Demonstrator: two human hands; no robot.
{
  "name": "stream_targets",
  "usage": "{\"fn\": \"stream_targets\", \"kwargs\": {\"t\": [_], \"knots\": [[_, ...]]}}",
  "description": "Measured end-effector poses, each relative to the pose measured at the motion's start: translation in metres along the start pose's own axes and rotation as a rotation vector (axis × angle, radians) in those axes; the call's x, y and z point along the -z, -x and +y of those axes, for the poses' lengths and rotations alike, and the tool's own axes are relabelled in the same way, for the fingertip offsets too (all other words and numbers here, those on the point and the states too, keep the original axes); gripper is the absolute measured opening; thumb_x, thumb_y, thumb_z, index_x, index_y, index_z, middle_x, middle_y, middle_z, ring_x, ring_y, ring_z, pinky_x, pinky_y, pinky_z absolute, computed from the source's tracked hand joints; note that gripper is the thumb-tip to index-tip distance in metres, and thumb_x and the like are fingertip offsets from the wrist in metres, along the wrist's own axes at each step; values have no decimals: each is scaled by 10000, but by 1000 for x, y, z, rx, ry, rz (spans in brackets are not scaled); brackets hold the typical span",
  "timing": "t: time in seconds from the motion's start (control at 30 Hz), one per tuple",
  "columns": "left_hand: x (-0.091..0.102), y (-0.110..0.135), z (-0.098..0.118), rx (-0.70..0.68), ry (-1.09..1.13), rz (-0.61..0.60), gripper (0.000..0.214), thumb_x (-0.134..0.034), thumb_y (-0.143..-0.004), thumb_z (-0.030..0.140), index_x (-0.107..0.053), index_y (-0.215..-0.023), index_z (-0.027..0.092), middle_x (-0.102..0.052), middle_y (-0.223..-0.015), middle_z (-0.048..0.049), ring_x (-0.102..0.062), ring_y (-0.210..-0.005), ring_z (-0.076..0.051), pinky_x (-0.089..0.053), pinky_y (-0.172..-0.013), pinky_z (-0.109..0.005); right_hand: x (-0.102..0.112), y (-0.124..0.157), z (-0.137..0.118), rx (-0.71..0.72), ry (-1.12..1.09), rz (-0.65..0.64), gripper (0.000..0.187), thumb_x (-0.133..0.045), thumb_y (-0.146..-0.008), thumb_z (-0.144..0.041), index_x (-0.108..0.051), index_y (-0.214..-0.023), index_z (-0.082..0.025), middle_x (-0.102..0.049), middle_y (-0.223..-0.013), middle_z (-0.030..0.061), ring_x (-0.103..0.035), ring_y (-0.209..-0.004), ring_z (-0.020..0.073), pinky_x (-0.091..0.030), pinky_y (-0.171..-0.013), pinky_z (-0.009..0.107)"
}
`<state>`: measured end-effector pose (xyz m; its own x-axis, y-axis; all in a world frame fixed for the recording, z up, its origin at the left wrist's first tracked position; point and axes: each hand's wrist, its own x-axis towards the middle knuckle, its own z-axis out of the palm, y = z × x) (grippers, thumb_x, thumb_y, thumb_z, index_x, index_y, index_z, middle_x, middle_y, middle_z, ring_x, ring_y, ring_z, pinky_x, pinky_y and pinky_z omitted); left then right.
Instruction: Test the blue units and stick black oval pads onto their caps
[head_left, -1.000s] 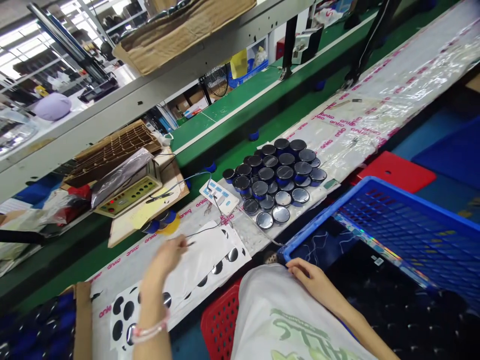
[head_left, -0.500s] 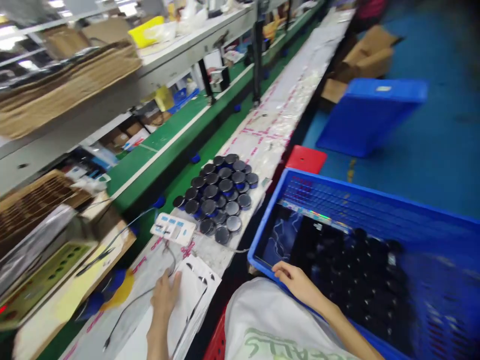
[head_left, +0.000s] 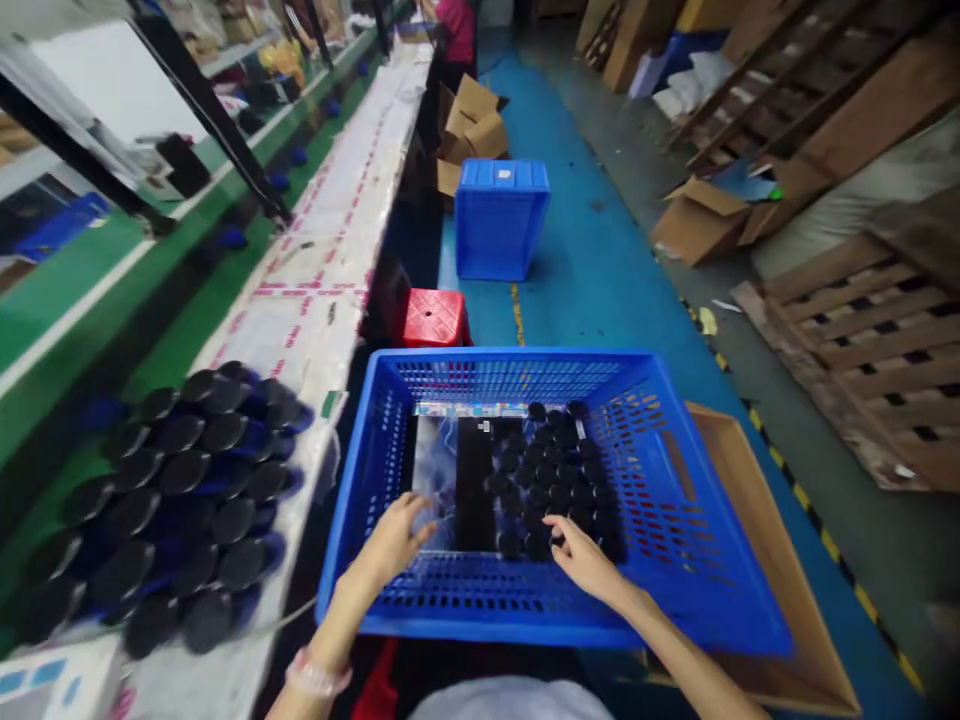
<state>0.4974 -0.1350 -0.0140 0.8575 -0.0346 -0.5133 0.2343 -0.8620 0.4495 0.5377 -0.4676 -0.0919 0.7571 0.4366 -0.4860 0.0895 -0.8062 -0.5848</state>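
Note:
My left hand (head_left: 397,540) hangs over the left part of a blue perforated plastic basket (head_left: 510,626), fingers apart and nothing held. Below it lies a shiny, greyish clear sheet or bag (head_left: 435,460) beside a black strip (head_left: 475,480). My right hand (head_left: 583,562) reaches in over several round black-topped pieces (head_left: 551,470) standing close together in the basket. Its fingers are bent with a gap between them; whether they touch a piece, I cannot tell. On the bench to the left, more black-topped blue cylinders (head_left: 184,475) stand in a cluster, blurred.
A long bench (head_left: 330,230) covered in printed film runs away beside a green conveyor (head_left: 45,330). Beyond the basket are a red stool (head_left: 431,318), a blue crate (head_left: 501,225) and open cartons (head_left: 472,120). Cardboard (head_left: 757,560) lies under the basket's right side; wooden pallets (head_left: 885,330) stand farther right.
My view has swung right, to face the basket. My left hand has left the papers on the bench and is over the basket; my right hand has gone from its rim to the black-topped pieces.

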Motion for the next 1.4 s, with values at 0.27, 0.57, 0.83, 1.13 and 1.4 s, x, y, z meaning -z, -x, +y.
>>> {"fn": "stream_targets", "kwargs": {"t": [0.27,0.57,0.83,1.13,1.4], "knots": [[-218,-195,53,-161,-215,-346,550,-622,-816,222,-415,-1324,264,-133,-1524,-60,-121,-1368,-379,-252,-1032,-650,-5,-146,134,110,399,-178,698,-566,-806,-87,-294,-1422,-272,-146,-1511,112,-228,-1325,368,-374,-976,516],[-281,-222,31,-146,-170,-305,838,-724,-659,513,-334,-1375,320,91,-1542,-56,144,-1361,-418,-249,-1017,-656,-53,-250,140,290,531,-190,860,-706,-712,-406,-253,-1438,-319,124,-1532,46,-27,-1328,491,-27,-1024,656],[-283,-226,25,42,-115,-284,660,-662,-768,375,-366,-1343,244,4,-1530,-80,-83,-1349,-432,-332,-988,-620,-81,-251,120,253,546,-124,808,-683,-697,-386,-326,-1411,-262,129,-1528,59,-44,-1313,511,-15,-1029,626],[-223,-213,6,5,-46,-271,659,-799,-579,377,-565,-1145,135,-212,-1466,-170,-193,-1318,-449,-283,-1009,-611,-84,-255,100,156,483,-82,607,-747,-607,-284,-575,-1182,-193,-134,-1482,143,-352,-1173,476,-328,-910,549],[-28,-30,10,-24,131,342,720,-787,-511,507,-586,-1134,208,-134,-1460,-159,-77,-1375,-377,-236,-1080,-498,-51,-185,-4,232,221,246,646,-659,-613,-547,-568,-1143,-190,-161,-1398,160,-431,-1144,441,-416,-902,522]]}}
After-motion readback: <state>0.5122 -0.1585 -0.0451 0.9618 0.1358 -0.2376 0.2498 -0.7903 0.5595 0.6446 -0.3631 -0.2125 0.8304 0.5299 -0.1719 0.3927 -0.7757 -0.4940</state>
